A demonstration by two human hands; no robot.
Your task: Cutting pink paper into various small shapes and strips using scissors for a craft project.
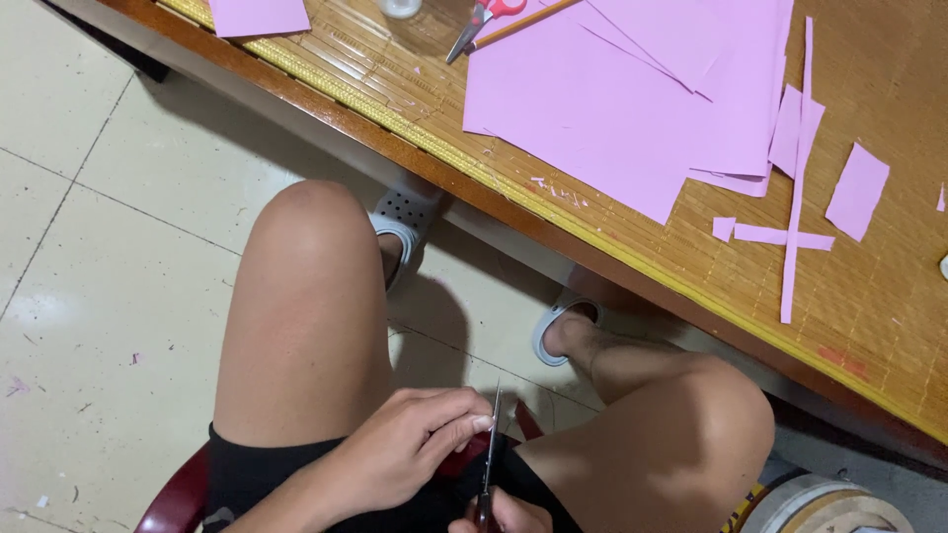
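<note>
Lower centre, over lap: left hand [400, 449] pinching upright scissors [490, 454] at the blades; right hand [509, 515] closed on the handles below. Pink paper sheets [612, 99] on bench [889, 326], upper right.

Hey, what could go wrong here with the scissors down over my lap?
1. The scissors point upward between bare thighs, and the left hand pinches right beside the blades, so a slip might nick a fingertip or a leg.
2. The long pink strip and small scraps lie loose on the table; they could slide off its edge.
</note>
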